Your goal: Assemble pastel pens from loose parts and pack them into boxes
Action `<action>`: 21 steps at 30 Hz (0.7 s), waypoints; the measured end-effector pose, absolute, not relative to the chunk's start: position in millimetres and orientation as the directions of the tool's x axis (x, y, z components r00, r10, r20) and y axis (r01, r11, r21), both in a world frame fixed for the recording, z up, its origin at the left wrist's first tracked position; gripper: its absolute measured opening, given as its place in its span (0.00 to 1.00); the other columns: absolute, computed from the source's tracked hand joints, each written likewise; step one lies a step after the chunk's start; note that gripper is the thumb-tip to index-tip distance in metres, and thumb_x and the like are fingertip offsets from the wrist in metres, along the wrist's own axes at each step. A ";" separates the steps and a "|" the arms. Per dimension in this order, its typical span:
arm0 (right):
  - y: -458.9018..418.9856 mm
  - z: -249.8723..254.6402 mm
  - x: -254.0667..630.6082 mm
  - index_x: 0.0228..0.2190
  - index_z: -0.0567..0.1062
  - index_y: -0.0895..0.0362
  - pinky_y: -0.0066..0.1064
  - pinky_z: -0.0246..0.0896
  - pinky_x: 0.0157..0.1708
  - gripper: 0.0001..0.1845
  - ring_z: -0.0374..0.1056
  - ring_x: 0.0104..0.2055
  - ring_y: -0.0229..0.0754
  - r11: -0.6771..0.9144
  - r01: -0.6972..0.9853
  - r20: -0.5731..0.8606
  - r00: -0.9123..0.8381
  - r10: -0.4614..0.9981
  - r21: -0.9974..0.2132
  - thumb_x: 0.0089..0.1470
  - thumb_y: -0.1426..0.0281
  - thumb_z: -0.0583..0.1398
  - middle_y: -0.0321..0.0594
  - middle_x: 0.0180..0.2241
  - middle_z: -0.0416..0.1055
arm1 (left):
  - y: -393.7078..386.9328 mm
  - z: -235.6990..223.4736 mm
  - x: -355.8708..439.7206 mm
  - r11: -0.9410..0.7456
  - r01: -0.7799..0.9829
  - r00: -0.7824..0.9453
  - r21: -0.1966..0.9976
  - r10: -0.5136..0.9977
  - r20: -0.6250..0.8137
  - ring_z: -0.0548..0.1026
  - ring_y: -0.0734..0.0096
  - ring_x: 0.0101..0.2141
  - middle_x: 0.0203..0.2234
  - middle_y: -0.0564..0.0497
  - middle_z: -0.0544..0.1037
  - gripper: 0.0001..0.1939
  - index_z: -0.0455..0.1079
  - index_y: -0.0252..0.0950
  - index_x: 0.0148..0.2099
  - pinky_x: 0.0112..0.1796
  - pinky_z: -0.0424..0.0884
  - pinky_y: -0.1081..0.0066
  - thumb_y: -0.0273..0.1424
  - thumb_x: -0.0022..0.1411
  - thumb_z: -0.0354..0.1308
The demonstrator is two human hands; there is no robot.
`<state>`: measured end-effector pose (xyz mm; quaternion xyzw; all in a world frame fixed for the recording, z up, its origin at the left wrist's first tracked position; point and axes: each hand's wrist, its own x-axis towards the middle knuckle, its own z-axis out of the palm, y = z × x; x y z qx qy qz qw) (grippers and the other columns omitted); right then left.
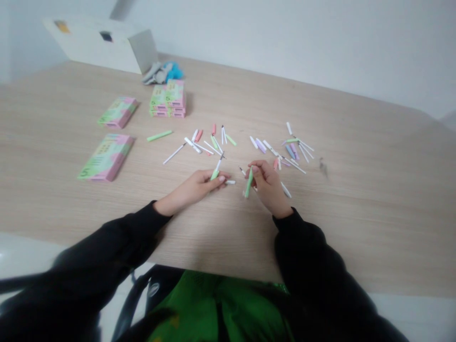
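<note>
My left hand (199, 185) is closed on a short green pen section (214, 175); a white refill with a dark tip sticks up out of it. A small white piece (231, 182) lies by its fingertips. My right hand (269, 187) pinches a green pen barrel (249, 183) between thumb and fingers, held apart from the left hand's piece. Just beyond the hands lie loose pen parts: white refills (174, 154), red pieces (198, 136), purple pieces (261, 146) and white pieces. A white piece (286, 190) is partly behind my right hand.
A green pen barrel (159, 136) lies alone at left. Pink-and-green boxes (107, 156) lie on the wooden table (374, 190), several of them stacked (167, 99) farther back. Behind these are grey and blue gloves (164, 72) and a white box (96, 47) near the wall.
</note>
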<state>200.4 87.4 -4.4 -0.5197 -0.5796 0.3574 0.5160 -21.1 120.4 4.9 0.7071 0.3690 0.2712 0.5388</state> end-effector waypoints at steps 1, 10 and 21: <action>91.2 -9.9 203.5 0.39 0.69 0.53 0.31 0.60 0.28 0.15 0.63 0.26 0.37 0.182 0.295 0.220 0.099 0.971 -0.938 0.64 0.54 0.54 0.33 0.28 0.70 | 120.8 3.9 -20.9 -0.133 0.240 0.567 0.962 0.823 -0.028 0.74 0.70 0.33 0.33 0.47 0.81 0.22 0.78 0.32 0.49 0.38 0.71 0.68 0.45 0.69 0.55; 105.9 -30.8 204.0 0.38 0.73 0.56 0.33 0.61 0.34 0.13 0.65 0.29 0.40 0.106 0.599 0.213 0.111 0.971 -0.794 0.62 0.61 0.55 0.35 0.29 0.71 | 123.6 3.8 -18.5 -0.151 0.198 0.644 0.969 0.765 -0.013 0.70 0.74 0.27 0.25 0.52 0.75 0.19 0.72 0.33 0.35 0.34 0.69 0.71 0.45 0.68 0.55; 104.3 -38.1 202.6 0.42 0.76 0.60 0.44 0.62 0.54 0.11 0.68 0.50 0.54 0.235 0.855 0.354 -0.065 0.933 -0.462 0.59 0.71 0.57 0.50 0.43 0.73 | 125.0 8.3 -20.9 -0.202 0.317 0.582 0.927 0.813 -0.022 0.62 0.75 0.21 0.18 0.56 0.65 0.22 0.66 0.35 0.28 0.26 0.60 0.73 0.45 0.69 0.51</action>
